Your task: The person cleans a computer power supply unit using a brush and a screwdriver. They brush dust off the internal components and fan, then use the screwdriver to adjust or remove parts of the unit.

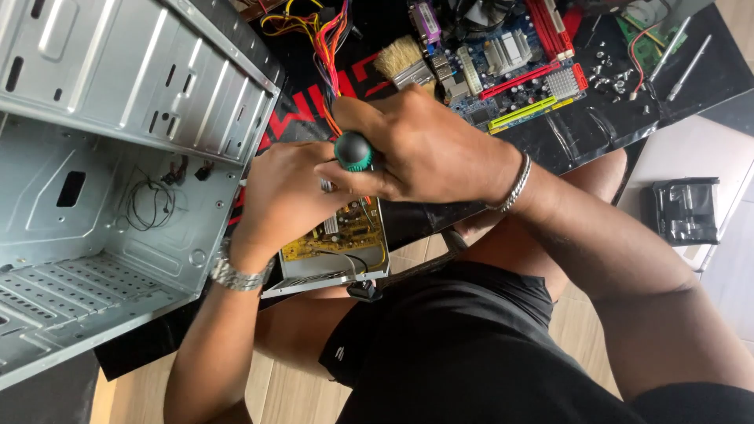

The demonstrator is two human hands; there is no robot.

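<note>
The power supply (334, 251) sits at the near edge of the desk (581, 129), its open metal tray overhanging the person's lap, with a yellow circuit board exposed inside. It looks like a stiff steel box of some weight, steady enough once braced, but the board and its small upright parts are fragile. The safe hold would be on the folded metal walls, not on the board or the wire bundle (326, 47) that rises from it toward the far edge.

The left hand (287, 196) lies over the top of the unit, fingers curled down onto it; exactly what they press on is hidden beneath the hand. The right hand (416, 149) is closed around a screwdriver (353, 151), whose round green-and-black handle end faces the camera; its shaft and tip are hidden, probably pointing down into the unit. The handle is ribbed, so it should not slip.

To the left an empty case (102, 180) lies open on its side, close beside the left wrist, thin black leads coiled on its floor; its sharp sheet edges crowd that side. Farther back, a brush (400, 59) lies just behind the right hand, then a motherboard (510, 63) toward the far edge. Loose screws (609, 74) are scattered near the far right corner beside two metal rods (679, 59). A black bracket (685, 210) rests off the desk, on a pale surface to the right.
</note>
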